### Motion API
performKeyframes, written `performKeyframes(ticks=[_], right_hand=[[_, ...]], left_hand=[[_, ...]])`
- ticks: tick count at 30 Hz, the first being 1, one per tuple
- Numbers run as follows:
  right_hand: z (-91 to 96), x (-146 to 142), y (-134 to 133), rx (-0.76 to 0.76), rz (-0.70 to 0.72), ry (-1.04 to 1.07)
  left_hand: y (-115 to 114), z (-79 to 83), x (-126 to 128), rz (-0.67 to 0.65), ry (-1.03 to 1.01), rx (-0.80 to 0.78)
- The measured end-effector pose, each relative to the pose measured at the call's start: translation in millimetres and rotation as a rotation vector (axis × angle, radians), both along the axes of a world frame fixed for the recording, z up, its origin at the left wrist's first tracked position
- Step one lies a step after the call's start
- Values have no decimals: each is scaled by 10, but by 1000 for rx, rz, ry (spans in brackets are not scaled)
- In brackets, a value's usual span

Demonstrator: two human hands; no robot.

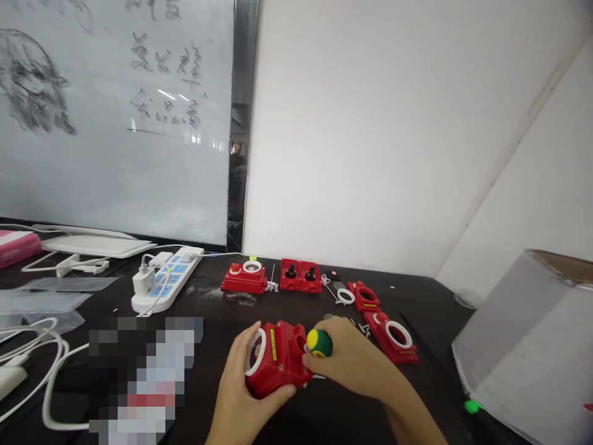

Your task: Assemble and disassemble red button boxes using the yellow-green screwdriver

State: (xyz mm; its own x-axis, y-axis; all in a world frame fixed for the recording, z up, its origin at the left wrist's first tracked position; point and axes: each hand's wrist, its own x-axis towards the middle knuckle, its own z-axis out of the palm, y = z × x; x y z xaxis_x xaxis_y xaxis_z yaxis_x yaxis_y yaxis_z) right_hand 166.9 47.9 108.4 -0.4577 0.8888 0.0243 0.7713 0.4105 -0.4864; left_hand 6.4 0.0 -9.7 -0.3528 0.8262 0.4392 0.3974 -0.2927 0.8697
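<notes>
My left hand [241, 392] is wrapped round a red plastic switch box [278, 358] with a white ring on its left opening, holding it just above the dark table [324, 408]. My right hand [356, 361] grips a small tool with a yellow and green knob [319, 343], pressed against the right side of the box. What the tool's tip touches is hidden by the box.
Further back lie more red box parts: an assembled box [244, 278], a base with two black inserts [301, 276], two covers [391, 334], loose white rings [345, 296] and screws. A white power strip [167, 284] and cables lie left. A grey carton [532, 352] stands right.
</notes>
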Motion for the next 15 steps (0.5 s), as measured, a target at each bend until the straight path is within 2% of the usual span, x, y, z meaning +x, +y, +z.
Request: performKeyframes(ticks=[5, 7, 10, 15], right_hand=[[7, 1, 33, -32, 73, 54], [35, 19, 54, -98, 57, 113], [135, 89, 77, -102, -86, 275], [347, 295, 42, 262, -450, 570]], left_hand=[[0, 3, -32, -23, 21, -25], [2, 19, -29, -6, -17, -23], [6, 46, -9, 12, -85, -11], [8, 60, 23, 38, -178, 10]])
